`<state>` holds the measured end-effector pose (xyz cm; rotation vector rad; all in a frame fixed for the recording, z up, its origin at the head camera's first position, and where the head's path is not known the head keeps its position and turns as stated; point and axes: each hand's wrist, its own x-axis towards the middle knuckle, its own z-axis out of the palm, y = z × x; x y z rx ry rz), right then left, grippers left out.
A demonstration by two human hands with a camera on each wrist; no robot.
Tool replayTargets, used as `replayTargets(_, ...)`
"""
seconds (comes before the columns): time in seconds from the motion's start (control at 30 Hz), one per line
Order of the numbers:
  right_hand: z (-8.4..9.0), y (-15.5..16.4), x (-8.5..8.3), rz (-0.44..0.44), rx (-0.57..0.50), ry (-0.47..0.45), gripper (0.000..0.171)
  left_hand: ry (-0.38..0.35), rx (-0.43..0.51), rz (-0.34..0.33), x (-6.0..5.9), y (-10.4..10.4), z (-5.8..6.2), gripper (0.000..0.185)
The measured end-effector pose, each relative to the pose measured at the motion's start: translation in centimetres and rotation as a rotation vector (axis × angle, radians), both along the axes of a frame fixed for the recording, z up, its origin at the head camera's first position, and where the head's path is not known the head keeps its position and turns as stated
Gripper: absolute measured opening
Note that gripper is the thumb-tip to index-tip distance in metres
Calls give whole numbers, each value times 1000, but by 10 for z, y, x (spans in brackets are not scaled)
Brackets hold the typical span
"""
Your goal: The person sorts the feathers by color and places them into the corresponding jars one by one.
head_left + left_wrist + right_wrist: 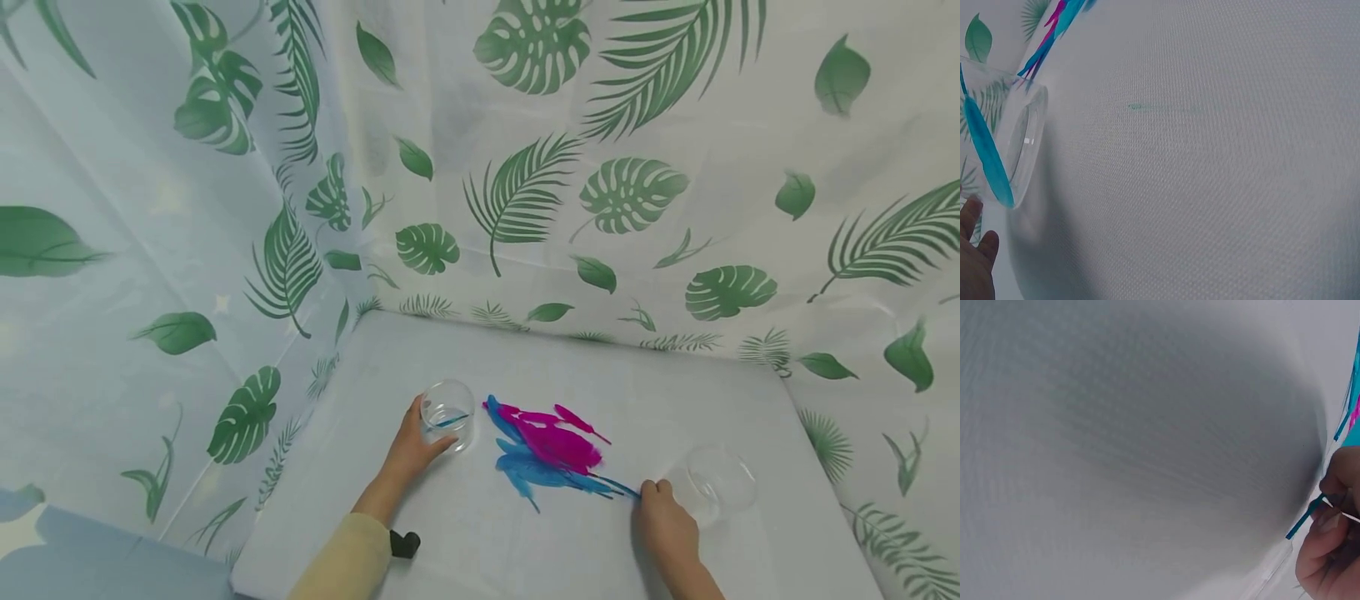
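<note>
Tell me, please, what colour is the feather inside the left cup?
Blue feather, inside the clear cup; left wrist view shows it best.

Between the two glasses [447, 414] [716, 483] the feathers [547, 450] block the cloth (bare nearer the front edge, seemingly), with curtains [600, 192] walling the back.

A matt white tablecloth [525, 533] of finely woven fabric covers the table, its weave showing as a regular grain in the left wrist view. On it stand two clear, glossy cups: the left cup [447, 414], smooth-walled, and, to the right of it beyond the feathers, the right cup [714, 482]. Between them lie soft, fibrous blue feathers [536, 475] and magenta feathers [558, 442] with thin, stiff quills. Behind the cups hangs a thin, slightly sheeny curtain [637, 167] printed with green leaves.
</note>
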<state>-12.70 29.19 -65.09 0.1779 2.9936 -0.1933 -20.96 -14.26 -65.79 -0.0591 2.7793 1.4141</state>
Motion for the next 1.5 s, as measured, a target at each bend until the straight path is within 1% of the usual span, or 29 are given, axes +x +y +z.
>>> replayTargets(0.1, 2, -1, 0, -18, -5, -3, 30, -1, 2, 4, 1, 0, -1, 108)
replayTargets(0.17, 5, -2, 0, -17, -6, 17, 31, 1, 3, 8, 2, 0, 0, 108)
replayTargets(0.23, 10, -3, 0, -10, -5, 69, 28, 0, 0, 13, 1, 1, 0, 108)
replayTargets(0.37, 25, -4, 0, 2, -19, 200, 21, 3, 3, 11, 1, 1, 1, 108)
replayTargets(0.43, 37, -4, -3, -10, -50, 233, 19, 6, 5, 7, 1, 1, 1, 107)
replayTargets(0.53, 54, -5, -9, -21, -95, 238, 17, 11, 8, 2, 1, 0, -1, 106)
replayTargets(0.63, 72, -7, -16, -14, -140, 250, 18, 13, 11, -5, -1, -1, -2, 106)
replayTargets(0.7, 86, -10, -18, -9, -169, 272, 20, 9, 13, -9, -1, 0, -2, 105)
replayTargets(0.8, 109, -19, -24, -11, -250, 307, 22, 3, 8, -4, -1, 1, -1, 106)
replayTargets(0.87, 123, -28, -31, -10, -315, 319, 22, 8, 8, 0, 0, 1, 0, 107)
replayTargets(0.93, 132, -37, -41, 7, -379, 337, 22, 10, 8, 4, 0, 1, 0, 107)
replayTargets(1.03, 143, -59, -58, 64, -438, 343, 21, 4, 10, 4, 2, 0, -1, 107)
replayTargets(1.1, 148, -80, -70, 117, -448, 335, 21, -4, 8, 10, 2, -1, -3, 107)
replayTargets(1.2, 151, -118, -86, 215, -425, 308, 20, -3, 9, 12, 3, -2, -4, 108)
replayTargets(1.37, 145, -178, -109, 395, -337, 290, 13, -9, 23, 21, 2, -3, -3, 108)
replayTargets(1.5, 133, -210, -120, 519, -248, 293, 10, 9, 46, 6, 2, -2, -1, 107)
